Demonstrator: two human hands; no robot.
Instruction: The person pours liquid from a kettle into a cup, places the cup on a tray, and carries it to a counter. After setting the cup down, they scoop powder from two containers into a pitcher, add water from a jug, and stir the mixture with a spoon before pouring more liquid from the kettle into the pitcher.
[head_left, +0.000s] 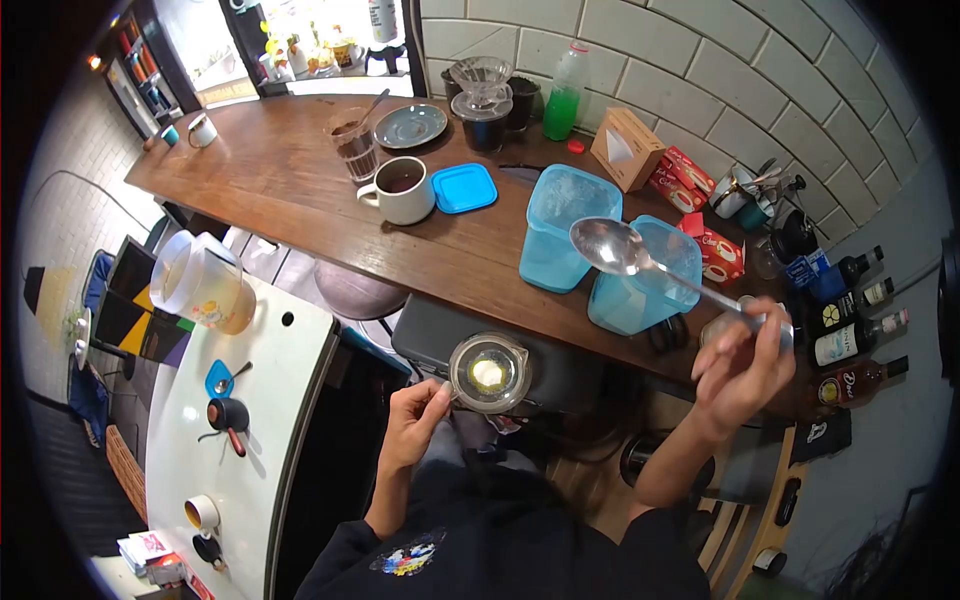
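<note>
Holding glass jug [490, 372] L hand [415, 420], spoon [650, 264] R hand [742, 372]

R hand [745, 365] covers the end of the spoon [612, 248] handle; spoon's bowl blocks part of the R blue container [640, 290]. L hand [415, 425] hides much of the glass jug [490, 372] handle — what the pale stuff inside is, can't tell. Bottles [840, 345] at far R: small print unreadable. Window [330, 40]: top cut off, items there blurred by glare. Dark shirt [490, 540] & white bench [240, 430] run off the bottom edge. Papers [150, 550], lower L — text too small.
</note>
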